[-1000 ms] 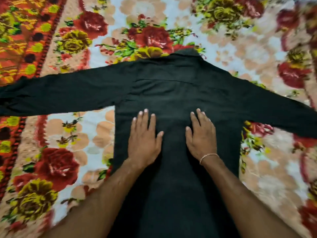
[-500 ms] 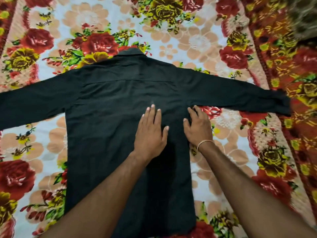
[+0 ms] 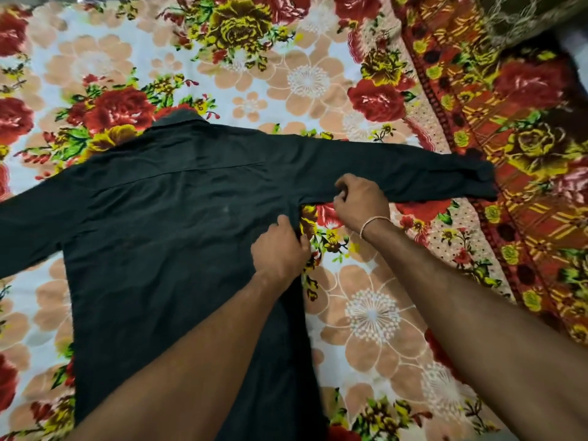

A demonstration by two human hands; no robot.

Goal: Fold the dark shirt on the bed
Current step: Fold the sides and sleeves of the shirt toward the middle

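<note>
Floral bedspread [image 3: 375,313], one dark shirt [image 3: 165,249], two hands gripping it

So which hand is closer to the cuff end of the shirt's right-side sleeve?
Right. The right hand grips that sleeve near the armpit, partway toward the cuff; the left hand grips the shirt's side edge below, farther away.

a home bedroom: the whole view is filled by a bed [image 3: 366,313] covered with a bright floral bedsheet of red roses, yellow blooms and peach flowers on white [image 3: 286,74], with an orange-red patterned border [image 3: 525,154], and a long-sleeved dark shirt [image 3: 165,237] lies spread flat on it.
</note>
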